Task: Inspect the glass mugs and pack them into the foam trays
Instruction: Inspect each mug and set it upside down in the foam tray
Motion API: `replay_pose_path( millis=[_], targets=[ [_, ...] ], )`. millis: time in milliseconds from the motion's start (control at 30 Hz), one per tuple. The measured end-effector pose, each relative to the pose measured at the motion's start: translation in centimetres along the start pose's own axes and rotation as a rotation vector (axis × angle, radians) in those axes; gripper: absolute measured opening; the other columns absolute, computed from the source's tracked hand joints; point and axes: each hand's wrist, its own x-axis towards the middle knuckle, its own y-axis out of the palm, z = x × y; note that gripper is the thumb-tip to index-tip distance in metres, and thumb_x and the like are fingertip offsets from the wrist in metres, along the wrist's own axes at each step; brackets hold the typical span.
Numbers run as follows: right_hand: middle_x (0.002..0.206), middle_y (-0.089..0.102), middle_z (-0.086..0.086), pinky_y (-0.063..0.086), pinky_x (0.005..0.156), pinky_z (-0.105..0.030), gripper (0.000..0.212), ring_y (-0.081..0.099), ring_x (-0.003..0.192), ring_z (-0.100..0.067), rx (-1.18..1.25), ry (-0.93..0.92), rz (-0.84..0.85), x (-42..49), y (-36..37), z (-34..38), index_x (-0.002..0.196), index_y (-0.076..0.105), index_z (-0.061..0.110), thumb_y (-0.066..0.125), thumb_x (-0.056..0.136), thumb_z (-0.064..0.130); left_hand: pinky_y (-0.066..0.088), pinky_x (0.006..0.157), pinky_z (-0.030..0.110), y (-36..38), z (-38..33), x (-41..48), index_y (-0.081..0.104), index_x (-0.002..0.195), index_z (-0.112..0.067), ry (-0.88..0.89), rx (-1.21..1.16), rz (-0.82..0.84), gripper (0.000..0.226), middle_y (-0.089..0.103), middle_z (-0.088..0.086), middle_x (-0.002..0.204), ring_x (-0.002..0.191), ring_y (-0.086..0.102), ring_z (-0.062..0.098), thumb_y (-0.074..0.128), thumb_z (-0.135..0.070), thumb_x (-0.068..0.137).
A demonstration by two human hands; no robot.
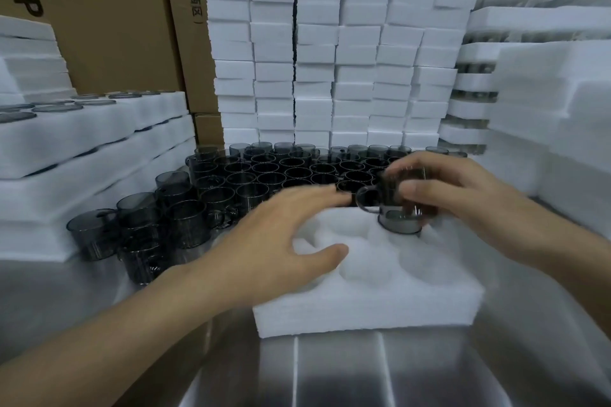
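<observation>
Right hand (453,188) closed in a grip on a smoky glass mug (398,208), mug over foam tray (363,301) on steel desk (363,370), left hand (281,241) open, spread above tray, empty.

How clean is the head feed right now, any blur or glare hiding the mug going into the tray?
Head view: motion blur smears both the left hand and the right hand, so the smoked glass mug it holds reads soft; the foam tray is overexposed, its pockets barely readable; streaky reflections on the steel table; wide-angle bending at the edges.
</observation>
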Motion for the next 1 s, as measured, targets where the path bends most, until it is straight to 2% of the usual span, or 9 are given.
replay_pose_path(
  millis=[67, 133, 267, 400, 600, 733, 833, 900, 1000],
  targets=[
    [0.095, 0.071, -0.002, 0.055, 0.084, -0.049, 0.047, 0.068, 0.084, -0.015, -0.164, 0.072, 0.070, -0.3, -1.1, -0.2, 0.106, 0.071, 0.039, 0.072, 0.070, 0.069, 0.028, 0.126, 0.030, -0.2, 0.3, 0.1, 0.057, 0.146, -0.052, -0.056, 0.046, 0.112, 0.052, 0.038, -0.036, 0.161, 0.148, 0.027, -0.015, 0.057, -0.069, 0.097],
    [0.087, 0.068, 0.003, 0.052, 0.079, -0.045, 0.047, 0.063, 0.077, -0.011, -0.222, 0.138, 0.113, -0.6, -1.6, -0.1, 0.100, 0.067, 0.036, 0.073, 0.069, 0.071, 0.032, 0.121, 0.028, -0.4, 0.5, 0.1, 0.064, 0.137, -0.050, -0.043, 0.093, 0.111, 0.054, 0.046, -0.037, 0.153, 0.144, 0.029, -0.017, 0.051, -0.077, 0.092],
    [0.075, 0.061, 0.013, 0.043, 0.069, -0.033, 0.056, 0.053, 0.067, -0.002, -0.307, 0.138, 0.145, -0.8, -1.7, 0.8, 0.092, 0.056, 0.026, 0.078, 0.067, 0.072, 0.041, 0.108, 0.023, -0.5, 0.4, 0.0, 0.067, 0.129, -0.049, -0.056, 0.093, 0.112, 0.066, 0.045, -0.042, 0.148, 0.124, 0.048, -0.017, 0.041, -0.086, 0.080],
    [0.068, 0.053, 0.015, 0.041, 0.064, -0.034, 0.064, 0.041, 0.060, -0.006, -0.550, 0.143, 0.144, -1.5, -1.0, 1.8, 0.086, 0.044, 0.030, 0.072, 0.064, 0.083, 0.039, 0.100, 0.016, -0.2, 0.6, 0.1, 0.067, 0.128, -0.051, -0.080, 0.040, 0.130, 0.062, 0.041, -0.042, 0.151, 0.114, 0.055, -0.016, 0.044, -0.085, 0.082],
    [0.065, 0.047, 0.012, 0.038, 0.064, -0.033, 0.065, 0.039, 0.058, -0.007, -0.699, 0.192, 0.241, -2.1, -0.4, 2.9, 0.085, 0.042, 0.026, 0.060, 0.067, 0.086, 0.042, 0.103, 0.021, 0.0, 0.8, 0.2, 0.066, 0.126, -0.053, -0.090, 0.028, 0.126, 0.061, 0.041, -0.043, 0.150, 0.114, 0.053, -0.017, 0.044, -0.086, 0.081],
    [0.067, 0.049, 0.012, 0.040, 0.067, -0.036, 0.064, 0.042, 0.060, -0.008, -0.698, 0.255, 0.281, -2.1, -0.6, 3.0, 0.085, 0.044, 0.026, 0.063, 0.067, 0.084, 0.039, 0.100, 0.016, 0.0, 0.8, 0.2, 0.065, 0.125, -0.053, -0.084, 0.021, 0.128, 0.059, 0.040, -0.044, 0.148, 0.113, 0.051, -0.020, 0.043, -0.086, 0.081],
    [0.069, 0.054, 0.011, 0.045, 0.067, -0.036, 0.063, 0.048, 0.061, -0.008, -0.698, 0.275, 0.283, -2.1, -0.5, 3.0, 0.088, 0.048, 0.029, 0.067, 0.064, 0.084, 0.042, 0.104, 0.022, 0.0, 0.7, 0.2, 0.065, 0.124, -0.053, -0.093, 0.018, 0.135, 0.059, 0.040, -0.044, 0.148, 0.114, 0.052, -0.018, 0.043, -0.086, 0.080],
    [0.069, 0.058, 0.011, 0.046, 0.065, -0.035, 0.065, 0.050, 0.059, -0.006, -0.712, 0.268, 0.283, -2.2, -0.3, 3.1, 0.090, 0.050, 0.031, 0.067, 0.062, 0.088, 0.044, 0.107, 0.027, -0.1, 0.6, 0.2, 0.065, 0.125, -0.053, -0.107, 0.018, 0.139, 0.060, 0.040, -0.044, 0.148, 0.114, 0.053, -0.016, 0.042, -0.086, 0.080],
    [0.076, 0.066, 0.014, 0.048, 0.065, -0.033, 0.077, 0.057, 0.062, -0.005, -0.721, 0.276, 0.301, -2.6, -0.9, 3.5, 0.099, 0.056, 0.039, 0.059, 0.057, 0.104, 0.045, 0.109, 0.030, -0.1, 0.5, 0.2, 0.065, 0.125, -0.053, -0.108, 0.022, 0.141, 0.061, 0.041, -0.044, 0.148, 0.114, 0.052, -0.015, 0.042, -0.086, 0.080]
  ],
)
